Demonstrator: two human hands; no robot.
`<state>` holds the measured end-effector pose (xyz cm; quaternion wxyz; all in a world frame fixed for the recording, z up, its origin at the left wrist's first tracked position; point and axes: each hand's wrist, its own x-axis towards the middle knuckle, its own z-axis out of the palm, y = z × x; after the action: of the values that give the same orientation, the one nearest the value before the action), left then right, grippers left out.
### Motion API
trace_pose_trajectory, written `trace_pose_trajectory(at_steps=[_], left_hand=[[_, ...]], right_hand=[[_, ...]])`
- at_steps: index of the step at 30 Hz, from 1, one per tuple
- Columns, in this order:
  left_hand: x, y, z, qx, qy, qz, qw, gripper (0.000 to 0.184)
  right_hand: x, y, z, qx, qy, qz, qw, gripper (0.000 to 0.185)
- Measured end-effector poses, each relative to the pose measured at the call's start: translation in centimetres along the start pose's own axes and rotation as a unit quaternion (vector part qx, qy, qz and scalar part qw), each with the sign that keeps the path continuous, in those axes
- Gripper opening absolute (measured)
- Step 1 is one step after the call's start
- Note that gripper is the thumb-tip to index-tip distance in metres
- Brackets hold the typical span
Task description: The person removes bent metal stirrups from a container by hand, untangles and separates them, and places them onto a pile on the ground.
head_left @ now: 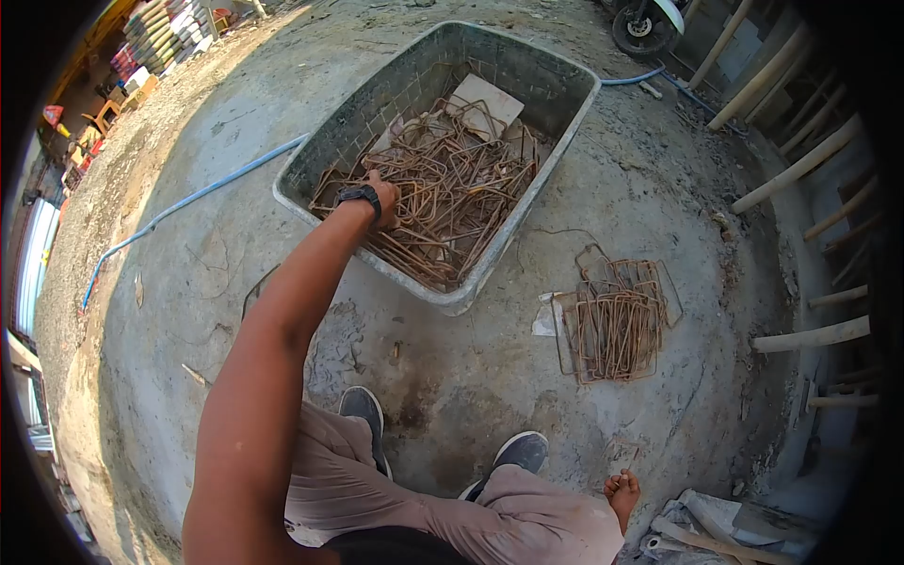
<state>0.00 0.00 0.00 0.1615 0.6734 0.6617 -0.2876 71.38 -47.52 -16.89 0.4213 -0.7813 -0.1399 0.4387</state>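
Note:
My left hand (383,200), with a black watch on its wrist, reaches over the near left rim of a large grey tub (330,141). Its fingers are bent around a rusty rebar stirrup at the edge of a tangled heap of stirrups (452,179); the palm side is hidden. My right hand (621,494) hangs low beside my right knee, partly covered by the trouser leg, its visible fingers curled with nothing seen in them. On the concrete to the right lies a stack of rectangular stirrups (617,325), apart from both hands.
A blue hose (198,193) runs along the floor and behind the tub. Wooden poles (810,165) line the right side. A motorcycle wheel (643,30) stands at the back. Crumpled sheeting and sticks (716,527) lie at lower right. A pale slab (485,105) is inside the tub.

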Motion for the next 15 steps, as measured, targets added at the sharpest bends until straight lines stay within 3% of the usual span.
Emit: trace_pose_trajectory(at_steps=[2, 3, 5, 6, 9, 13, 15], left_hand=[[2.2, 0.9, 1.6, 0.114, 0.018, 0.027, 0.993, 0.054], [3.7, -2.3, 0.9, 0.122, 0.059, 0.029, 0.99, 0.053], [5.1, -2.5, 3.2, 0.111, 0.096, 0.069, 0.987, 0.051], [2.8, -2.3, 3.1, 0.006, 0.122, 0.065, 0.99, 0.05], [-0.8, -2.2, 0.5, 0.025, 0.094, 0.096, 0.991, 0.046], [-1.9, -2.8, 0.7, 0.03, 0.174, 0.142, 0.974, 0.035], [-3.0, -2.8, 0.5, -0.063, 0.236, 0.111, 0.963, 0.033]], right_hand=[[1.0, 0.5, -1.8, -0.076, 0.039, 0.021, 0.996, 0.034], [2.9, 2.4, 2.3, -0.187, 0.068, -0.059, 0.978, 0.035], [3.4, 3.1, 1.0, -0.439, 0.149, -0.19, 0.865, 0.037], [3.1, 2.0, 1.3, -0.43, 0.141, -0.186, 0.872, 0.039], [2.9, -1.2, 3.5, -0.373, 0.116, -0.187, 0.902, 0.044], [2.8, -6.7, 7.3, -0.288, 0.07, -0.223, 0.929, 0.045], [2.9, -8.9, 9.6, -0.262, 0.05, -0.231, 0.936, 0.044]])
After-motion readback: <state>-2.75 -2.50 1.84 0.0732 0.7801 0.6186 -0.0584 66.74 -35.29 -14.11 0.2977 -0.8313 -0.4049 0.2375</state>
